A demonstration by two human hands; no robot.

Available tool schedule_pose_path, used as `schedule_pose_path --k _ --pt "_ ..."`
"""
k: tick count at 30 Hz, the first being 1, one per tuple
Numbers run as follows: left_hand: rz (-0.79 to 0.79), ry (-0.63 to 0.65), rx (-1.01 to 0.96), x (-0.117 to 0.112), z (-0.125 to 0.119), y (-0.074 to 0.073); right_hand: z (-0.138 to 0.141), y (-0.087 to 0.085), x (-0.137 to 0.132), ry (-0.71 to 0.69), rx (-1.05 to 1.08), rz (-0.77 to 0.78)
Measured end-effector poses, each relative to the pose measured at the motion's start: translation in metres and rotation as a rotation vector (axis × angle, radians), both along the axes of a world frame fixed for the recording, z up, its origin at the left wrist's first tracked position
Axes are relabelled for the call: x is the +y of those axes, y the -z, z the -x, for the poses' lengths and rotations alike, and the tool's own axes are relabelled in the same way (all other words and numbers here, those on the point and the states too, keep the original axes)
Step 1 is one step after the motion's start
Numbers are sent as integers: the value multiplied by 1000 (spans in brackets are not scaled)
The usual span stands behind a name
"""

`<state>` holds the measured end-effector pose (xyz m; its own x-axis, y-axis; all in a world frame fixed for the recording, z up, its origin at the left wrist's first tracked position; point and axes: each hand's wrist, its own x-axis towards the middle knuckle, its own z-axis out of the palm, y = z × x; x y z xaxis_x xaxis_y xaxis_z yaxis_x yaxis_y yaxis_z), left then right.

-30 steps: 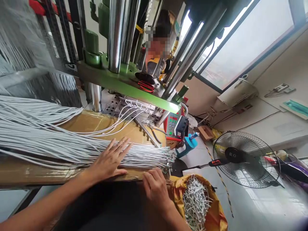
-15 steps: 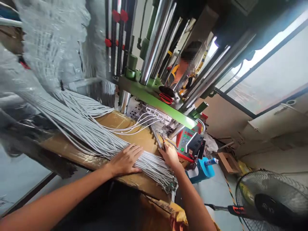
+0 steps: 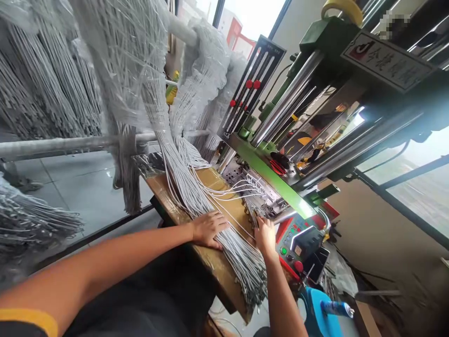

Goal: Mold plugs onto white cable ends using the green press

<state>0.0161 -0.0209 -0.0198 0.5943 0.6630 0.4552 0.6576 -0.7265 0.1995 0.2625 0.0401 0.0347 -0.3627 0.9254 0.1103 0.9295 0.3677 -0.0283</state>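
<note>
Resting the left hand point(image 3: 209, 229) open across the cables point(image 3: 242, 260) appeared sound for steadying them, while the right hand point(image 3: 265, 235) (grip not discernible) warranted care near the press point(image 3: 272, 180).

Pale cables point(image 3: 194, 196) (thickly bunched) lie across cardboard point(image 3: 158, 185).

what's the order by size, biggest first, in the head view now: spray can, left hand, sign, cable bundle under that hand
1. cable bundle
2. sign
3. left hand
4. spray can

This ranks apparent size only; nearness to the camera leaves true sizes unsure.
</note>
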Motion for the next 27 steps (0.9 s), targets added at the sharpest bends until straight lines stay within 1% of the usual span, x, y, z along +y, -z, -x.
schedule_pose_path --k 5,7,10,13,18,20,23,25,27 --pt "-6 -8 32 -2 -1 -4 28 2 -26 -153 17 27" --pt "-11 -5 29 -3 -1 -4 32 3 -31 -162 10 40" --pt "10 -6 10 -3 0 -3 30 4 -31 -165 -14 74" --pt "47 -2 12 -3 1 -5 30 5 -25 -138 -52 131" --pt "73 2 8 -3 2 -7 37 6 -16 -67 -82 242" --pt "73 24 5 -3 6 -7 39 4 -13 -43 -58 281" --pt "77 78 24 -4 20 -7 35 -5 -9 8 11 338" --pt "67 115 38 -5 31 -8 30 -12 -7 36 99 439" --pt "40 155 23 -5 40 -11 25 -17 -6 38 214 596"
